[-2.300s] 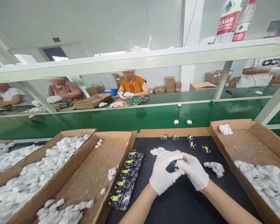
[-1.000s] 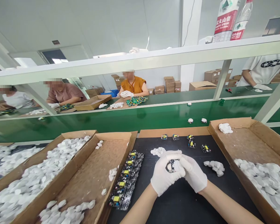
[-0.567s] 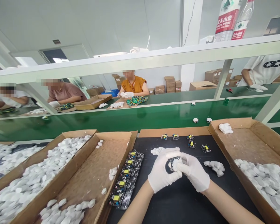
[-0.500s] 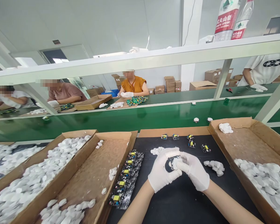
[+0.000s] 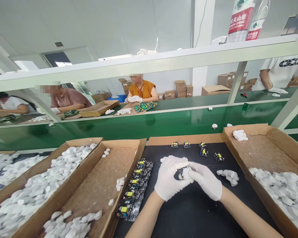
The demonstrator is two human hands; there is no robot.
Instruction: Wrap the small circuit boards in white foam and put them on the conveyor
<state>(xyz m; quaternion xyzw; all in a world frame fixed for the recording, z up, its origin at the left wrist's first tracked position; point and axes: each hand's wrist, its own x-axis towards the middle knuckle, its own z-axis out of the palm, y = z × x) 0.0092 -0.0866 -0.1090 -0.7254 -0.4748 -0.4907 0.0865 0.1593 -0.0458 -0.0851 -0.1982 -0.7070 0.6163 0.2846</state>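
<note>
Between my gloved hands I hold a small circuit board (image 5: 180, 174) with a round white piece (image 5: 186, 173) against it. My left hand (image 5: 169, 178) is closed around the board from the left, fingers curled over its far side and thumb below. From the right, my right hand (image 5: 207, 181) pinches the board and white piece, thumb pressed on the white piece. Behind my left hand lies a small white clump (image 5: 167, 158), partly covered. Right of my right hand rests another pile of white pieces (image 5: 228, 177) on the black mat (image 5: 188, 211).
Several loose boards (image 5: 218, 156) lie at the mat's far side, and a panel of joined boards (image 5: 134, 191) at its left. Cardboard trays of white pieces (image 5: 280, 195) flank the mat. Beyond runs a green conveyor (image 5: 149, 127) beneath a shelf (image 5: 164, 61). Co-workers sit or stand across.
Both hands have shifted slightly left, still holding the board and white piece. Boards on the conveyor have moved right. The co-worker at far right has leaned back with the gloved hand moved.
</note>
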